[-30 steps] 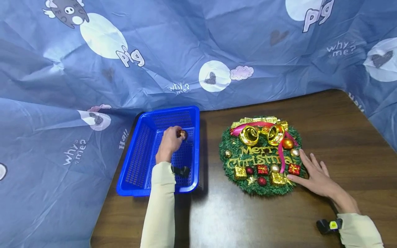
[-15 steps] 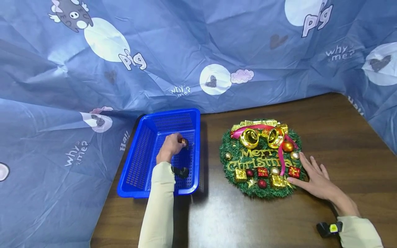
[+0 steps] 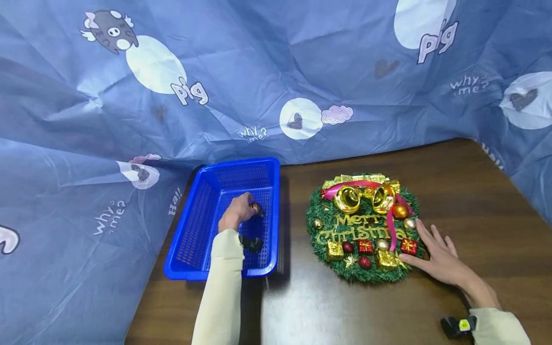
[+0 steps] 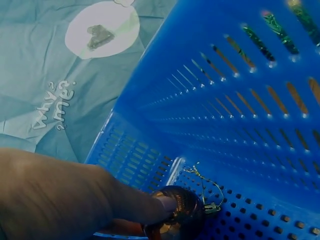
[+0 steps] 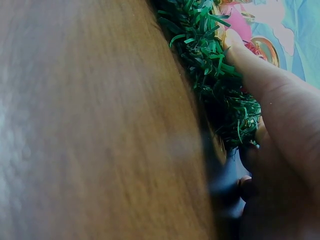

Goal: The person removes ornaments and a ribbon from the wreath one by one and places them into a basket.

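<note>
In the head view, my left hand (image 3: 237,212) is inside a blue plastic basket (image 3: 277,230), pinching a shiny brown bauble (image 3: 256,208) low over its perforated bottom. The left wrist view shows the thumb pressed on the bauble (image 4: 182,212), with a gold hanging string (image 4: 217,192) trailing from its cap. To the right, a green Christmas wreath (image 3: 332,266) lies flat on the table. My right hand (image 3: 444,258) touches its right edge with spread fingers, the thumb resting near a gold gift box. Part of those fingers is hidden in the right wrist view.
The wooden table (image 3: 310,306) carries the basket at left and the wreath at right, with a gap between them. A blue printed cloth (image 3: 241,62) hangs behind and to the left. Gold bells (image 3: 347,199) and small ornaments decorate the wreath.
The left hand has brought the bauble slightly toward me within the basket. The right hand stays at the wreath's edge. The head view has tilted up a little.
</note>
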The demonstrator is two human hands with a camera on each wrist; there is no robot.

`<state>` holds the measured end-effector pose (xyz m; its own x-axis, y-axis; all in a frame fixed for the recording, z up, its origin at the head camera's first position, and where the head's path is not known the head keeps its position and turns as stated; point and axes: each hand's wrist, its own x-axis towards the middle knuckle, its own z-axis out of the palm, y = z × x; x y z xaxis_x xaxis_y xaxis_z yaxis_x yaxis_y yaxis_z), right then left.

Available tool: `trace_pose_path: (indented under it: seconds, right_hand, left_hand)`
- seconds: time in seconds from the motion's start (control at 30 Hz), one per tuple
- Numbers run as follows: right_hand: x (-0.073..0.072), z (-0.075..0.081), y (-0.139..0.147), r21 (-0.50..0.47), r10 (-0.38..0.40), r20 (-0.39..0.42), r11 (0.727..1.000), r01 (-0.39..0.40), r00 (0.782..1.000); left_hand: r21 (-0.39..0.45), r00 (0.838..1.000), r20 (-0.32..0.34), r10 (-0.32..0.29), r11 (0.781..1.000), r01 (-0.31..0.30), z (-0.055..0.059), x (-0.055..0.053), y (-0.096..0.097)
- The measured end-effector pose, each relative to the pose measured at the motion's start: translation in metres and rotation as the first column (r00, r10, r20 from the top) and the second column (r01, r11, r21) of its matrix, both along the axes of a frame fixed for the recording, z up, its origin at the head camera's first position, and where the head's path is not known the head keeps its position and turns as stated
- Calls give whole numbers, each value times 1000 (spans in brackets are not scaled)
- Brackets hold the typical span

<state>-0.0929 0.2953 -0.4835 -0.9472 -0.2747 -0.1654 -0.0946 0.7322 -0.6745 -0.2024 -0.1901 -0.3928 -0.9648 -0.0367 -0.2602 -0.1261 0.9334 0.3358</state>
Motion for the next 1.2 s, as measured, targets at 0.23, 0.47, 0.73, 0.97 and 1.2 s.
trace_pose_path:
  seconds: [0.23,0.47,0.73,0.97,1.2]
  right_hand:
    - [1,-1,-1,-18,-2,1,1000,2,1000]
    - [2,-2,-2,-21,-9,-6,1000,9,1000]
    - [2,-6,-1,-24,-12,-26,1000,11,1000]
    - [3,-5,-2,-24,-16,-29,1000,15,999]
    - [3,-5,-3,-25,-14,-19,1000,13,1000]
  left_hand:
    - [-12,999,36,17,1000,-16,1,3,0]
    - [-51,992,122,29,998,-23,3,6,-1]
    - [-56,990,132,40,998,-33,4,10,-1]
    - [-35,988,137,76,997,-71,11,17,-4]
    - [-2,996,22,82,997,-82,31,27,-1]
